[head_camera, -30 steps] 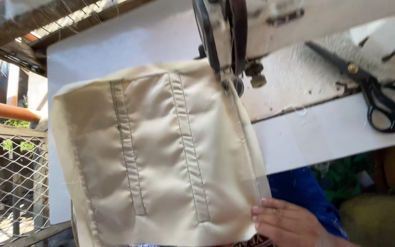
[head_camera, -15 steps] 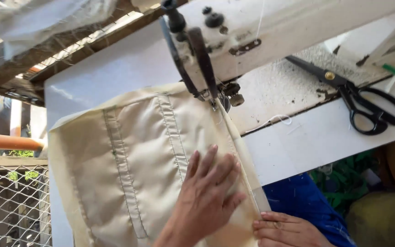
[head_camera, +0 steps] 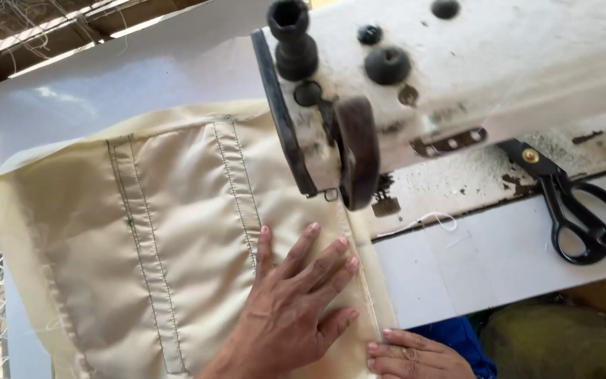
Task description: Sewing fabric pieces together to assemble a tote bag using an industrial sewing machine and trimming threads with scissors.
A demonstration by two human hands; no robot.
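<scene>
Our left hand (head_camera: 290, 309) lies spread flat on the soft, light cream quilted fabric panel (head_camera: 177, 231) under the white sewing machine (head_camera: 457, 84), while our right hand (head_camera: 415, 354), fingers together, pins its near right edge.

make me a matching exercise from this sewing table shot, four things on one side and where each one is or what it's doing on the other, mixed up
Things:
1. left hand
2. right hand
3. scissors
4. sewing machine

Places or states:
A. lying on the white table, at the right, handles toward the person
B. spread flat on the cream fabric
C. fingertips at the fabric's right edge, near the bottom of the view
D. standing over the fabric's far right corner, white and worn

Pairs: 1-B, 2-C, 3-A, 4-D
</scene>
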